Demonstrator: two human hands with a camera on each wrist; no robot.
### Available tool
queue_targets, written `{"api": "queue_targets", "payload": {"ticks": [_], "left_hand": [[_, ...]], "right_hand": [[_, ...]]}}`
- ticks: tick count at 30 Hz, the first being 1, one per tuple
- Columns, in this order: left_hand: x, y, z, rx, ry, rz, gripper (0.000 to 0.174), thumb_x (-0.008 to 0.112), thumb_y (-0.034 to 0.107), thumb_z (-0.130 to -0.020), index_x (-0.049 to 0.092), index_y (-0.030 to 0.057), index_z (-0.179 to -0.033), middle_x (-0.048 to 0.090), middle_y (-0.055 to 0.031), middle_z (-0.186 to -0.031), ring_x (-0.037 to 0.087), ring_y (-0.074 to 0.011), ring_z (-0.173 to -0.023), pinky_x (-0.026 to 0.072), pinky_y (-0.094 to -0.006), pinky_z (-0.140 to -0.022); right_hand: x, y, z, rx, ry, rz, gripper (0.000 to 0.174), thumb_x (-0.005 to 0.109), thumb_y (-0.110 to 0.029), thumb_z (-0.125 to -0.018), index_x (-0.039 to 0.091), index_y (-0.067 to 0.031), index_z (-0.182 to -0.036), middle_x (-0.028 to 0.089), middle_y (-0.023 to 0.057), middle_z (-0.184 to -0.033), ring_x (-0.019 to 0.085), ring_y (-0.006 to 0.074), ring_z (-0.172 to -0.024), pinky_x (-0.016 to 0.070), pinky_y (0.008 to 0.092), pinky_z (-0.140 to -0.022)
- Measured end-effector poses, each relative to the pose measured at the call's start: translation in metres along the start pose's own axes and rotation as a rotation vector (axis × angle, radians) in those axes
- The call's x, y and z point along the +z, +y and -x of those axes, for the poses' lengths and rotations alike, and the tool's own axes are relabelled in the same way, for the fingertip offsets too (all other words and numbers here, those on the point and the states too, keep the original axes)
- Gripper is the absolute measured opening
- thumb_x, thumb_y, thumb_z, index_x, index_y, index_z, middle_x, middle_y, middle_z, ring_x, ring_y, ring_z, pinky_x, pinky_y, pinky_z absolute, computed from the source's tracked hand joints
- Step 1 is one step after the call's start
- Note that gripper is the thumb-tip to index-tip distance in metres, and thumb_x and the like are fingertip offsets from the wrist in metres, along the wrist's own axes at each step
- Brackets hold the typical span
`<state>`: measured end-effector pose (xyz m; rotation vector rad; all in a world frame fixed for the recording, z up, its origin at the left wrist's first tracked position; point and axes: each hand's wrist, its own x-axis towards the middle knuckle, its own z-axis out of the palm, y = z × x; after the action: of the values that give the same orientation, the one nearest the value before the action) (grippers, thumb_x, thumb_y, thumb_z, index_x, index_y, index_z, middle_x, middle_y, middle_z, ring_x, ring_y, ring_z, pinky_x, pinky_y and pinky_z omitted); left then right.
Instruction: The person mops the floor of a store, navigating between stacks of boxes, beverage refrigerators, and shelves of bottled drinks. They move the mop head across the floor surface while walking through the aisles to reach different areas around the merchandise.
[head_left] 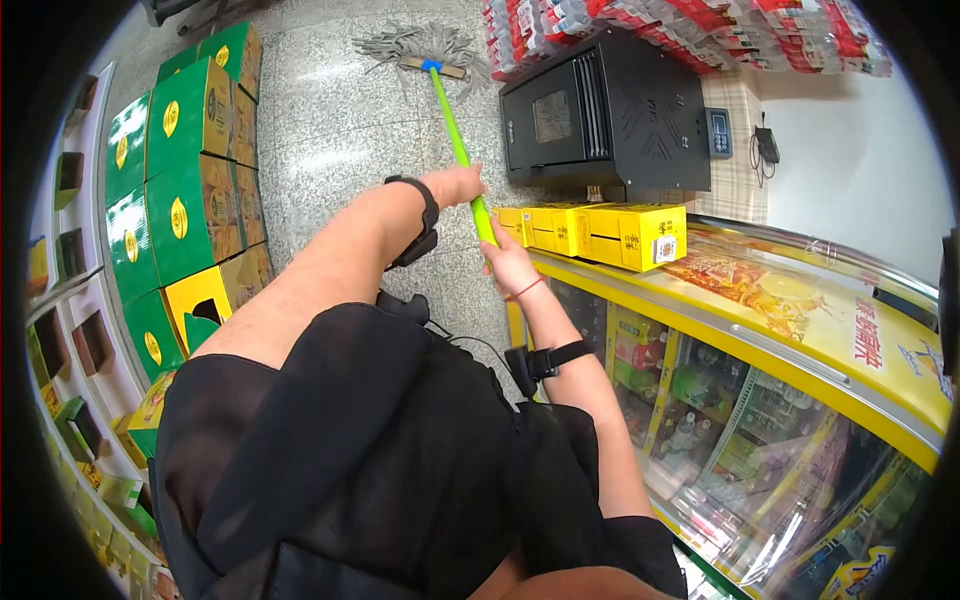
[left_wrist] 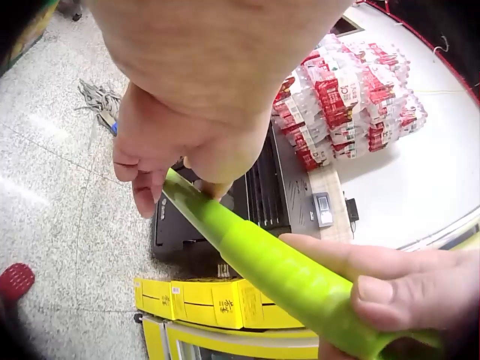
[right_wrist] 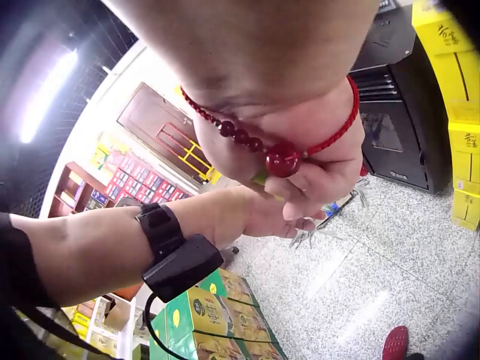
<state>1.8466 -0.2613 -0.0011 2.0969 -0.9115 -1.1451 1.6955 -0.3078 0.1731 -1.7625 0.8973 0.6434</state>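
A mop with a bright green pole (head_left: 451,125) reaches away from me over the speckled floor. Its grey string head (head_left: 425,45) lies spread on the floor, joined by a blue connector. My left hand (head_left: 455,185) grips the pole partway down. Nearer my body, my right hand (head_left: 512,268) holds the pole's upper end, with the thumb along it in the left wrist view. That view also shows the left hand (left_wrist: 172,146) with fingers curled round the pole. In the right wrist view, the right hand (right_wrist: 319,176), under a red beaded bracelet, hides most of the pole.
Green cartons (head_left: 180,210) line the left side. On the right stand a black cabinet (head_left: 610,120), yellow boxes (head_left: 630,235) and a glass-fronted display case (head_left: 740,400). Shrink-wrapped bottles (head_left: 690,30) are stacked beyond. The speckled floor (head_left: 330,130) runs between them.
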Motion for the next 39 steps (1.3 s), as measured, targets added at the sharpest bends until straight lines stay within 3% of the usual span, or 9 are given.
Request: {"api": "queue_targets", "payload": {"ticks": [2, 6, 10, 16, 21, 28, 34, 37, 39], "left_hand": [[-0.002, 0.022, 0.03, -0.059, -0.029, 0.055, 0.064, 0.048, 0.032, -0.086, 0.023, -0.0039, -0.133, 0.062, -0.0217, -0.086, 0.063, -0.0301, -0.067, 0.0506, -0.0368, -0.064], [0.046, 0.024, 0.031, -0.042, -0.128, -0.187, 0.056, 0.048, 0.032, -0.086, 0.036, -0.0031, -0.127, 0.063, -0.0188, -0.083, 0.063, -0.0289, -0.066, 0.0506, -0.0371, -0.063], [0.084, 0.064, 0.074, -0.121, -0.357, -0.108, 0.042, 0.052, 0.033, -0.083, 0.057, -0.0062, -0.096, 0.063, -0.0173, -0.078, 0.064, -0.0259, -0.063, 0.0513, -0.0357, -0.06], [0.175, 0.107, 0.128, -0.068, -0.49, -0.057, 0.045, 0.053, 0.037, -0.083, 0.061, -0.0071, -0.079, 0.063, -0.015, -0.074, 0.064, -0.0222, -0.062, 0.0523, -0.0325, -0.054], [0.216, 0.144, 0.157, -0.071, -0.757, -0.175, 0.034, 0.047, 0.035, -0.086, 0.061, 0.0038, -0.087, 0.065, -0.0113, -0.079, 0.058, -0.0154, -0.06, 0.0425, -0.0336, -0.052], [0.233, 0.149, 0.165, -0.151, -0.868, -0.007, 0.038, 0.046, 0.041, -0.087, 0.056, 0.0055, -0.094, 0.064, -0.0106, -0.085, 0.061, -0.0156, -0.065, 0.0409, -0.0315, -0.054], [0.223, 0.127, 0.144, -0.099, -0.781, -0.044, 0.035, 0.043, 0.037, -0.087, 0.056, 0.0087, -0.104, 0.063, -0.0101, -0.093, 0.064, -0.0197, -0.062, 0.0449, -0.0382, -0.052], [0.196, 0.118, 0.128, -0.098, -0.686, -0.045, 0.036, 0.044, 0.037, -0.086, 0.055, 0.0086, -0.105, 0.062, -0.0117, -0.094, 0.064, -0.0207, -0.059, 0.045, -0.0355, -0.048], [0.175, 0.105, 0.108, -0.082, -0.588, -0.032, 0.04, 0.045, 0.039, -0.085, 0.056, 0.0053, -0.103, 0.062, -0.0133, -0.09, 0.063, -0.0224, -0.058, 0.0467, -0.0333, -0.047]], "right_hand": [[0.003, 0.017, 0.008, 0.07, -0.018, 0.138, 0.059, 0.048, -0.022, -0.087, 0.023, -0.0182, -0.139, 0.052, 0.0049, -0.062, 0.05, 0.0128, -0.048, 0.0392, 0.0275, -0.04], [0.013, 0.075, 0.031, 0.024, -0.013, 0.059, 0.06, 0.048, -0.022, -0.087, 0.021, -0.0212, -0.14, 0.051, 0.0051, -0.06, 0.05, 0.0135, -0.049, 0.0411, 0.0285, -0.046], [0.018, 0.137, 0.081, -0.051, 0.004, 0.101, 0.06, 0.05, -0.022, -0.086, 0.023, -0.0209, -0.139, 0.052, 0.0044, -0.063, 0.05, 0.0128, -0.051, 0.0421, 0.0276, -0.05], [0.014, 0.214, 0.186, -0.01, 0.005, 0.007, 0.055, 0.05, -0.015, -0.086, 0.029, -0.0139, -0.137, 0.049, -0.0004, -0.069, 0.046, 0.0086, -0.051, 0.039, 0.0228, -0.047], [0.007, 0.265, 0.254, 0.004, -0.026, -0.102, 0.057, 0.053, -0.018, -0.085, 0.029, -0.0141, -0.137, 0.051, 0.0019, -0.067, 0.047, 0.0099, -0.053, 0.0416, 0.0251, -0.052], [0.008, 0.262, 0.282, -0.129, 0.075, -0.05, 0.057, 0.059, -0.015, -0.081, 0.037, -0.0095, -0.133, 0.053, 0.0016, -0.069, 0.046, 0.0077, -0.054, 0.0416, 0.0245, -0.052], [0.004, 0.258, 0.246, -0.308, 0.129, 0.102, 0.059, 0.062, -0.016, -0.077, 0.04, -0.0061, -0.13, 0.062, 0.0177, -0.094, 0.062, 0.0227, -0.081, 0.0462, 0.0297, -0.074], [-0.007, 0.224, 0.219, -0.195, 0.064, 0.178, 0.059, 0.061, -0.017, -0.077, 0.039, -0.0046, -0.13, 0.059, 0.024, -0.105, 0.059, 0.0285, -0.096, 0.0435, 0.0308, -0.082], [-0.013, 0.22, 0.18, -0.202, 0.053, 0.192, 0.06, 0.06, -0.017, -0.077, 0.038, -0.0039, -0.131, 0.06, 0.0228, -0.1, 0.061, 0.0267, -0.088, 0.045, 0.0307, -0.078]]}}
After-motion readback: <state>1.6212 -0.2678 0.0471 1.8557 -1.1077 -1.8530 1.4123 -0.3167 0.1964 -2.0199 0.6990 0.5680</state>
